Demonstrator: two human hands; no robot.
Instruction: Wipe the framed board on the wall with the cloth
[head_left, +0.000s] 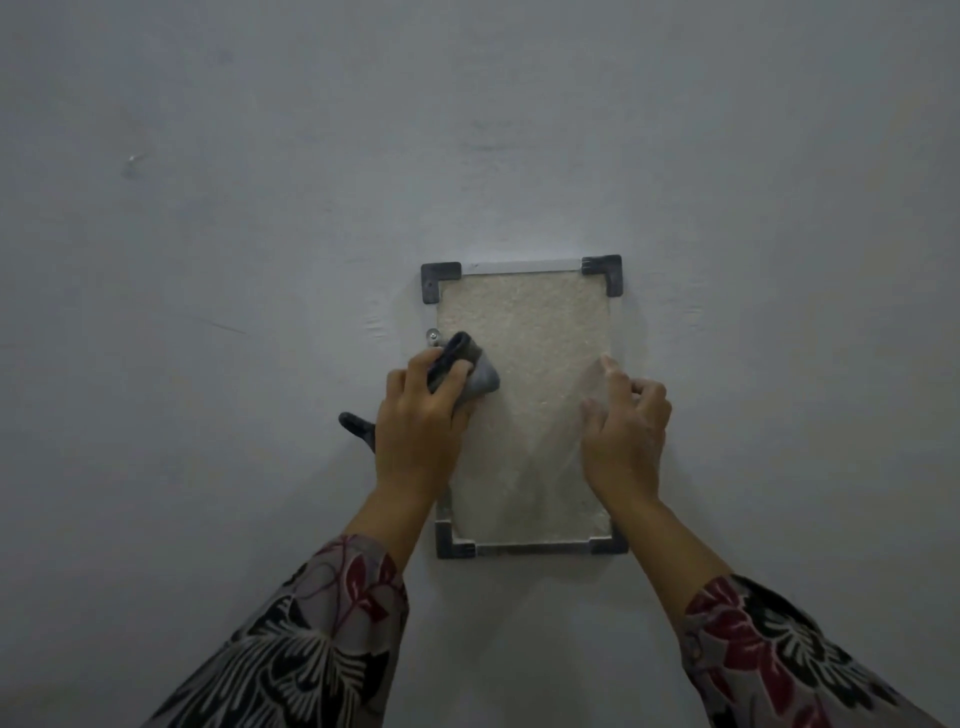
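Note:
A small framed board (524, 322) hangs on the grey wall, with a pale speckled panel, a silver frame and dark corner pieces. My left hand (421, 421) grips a dark grey cloth (470, 366) and presses it against the board's left side, about a third of the way down. One end of the cloth hangs out to the left of my wrist. My right hand (626, 426) rests at the board's right edge; the index finger points up along the edge and the other fingers are loosely curled. It holds nothing.
A small metal screw or bracket (431, 336) sits on the frame's left edge just above the cloth. The bare grey wall (260, 260) surrounds the board on all sides. Patterned sleeves cover both forearms.

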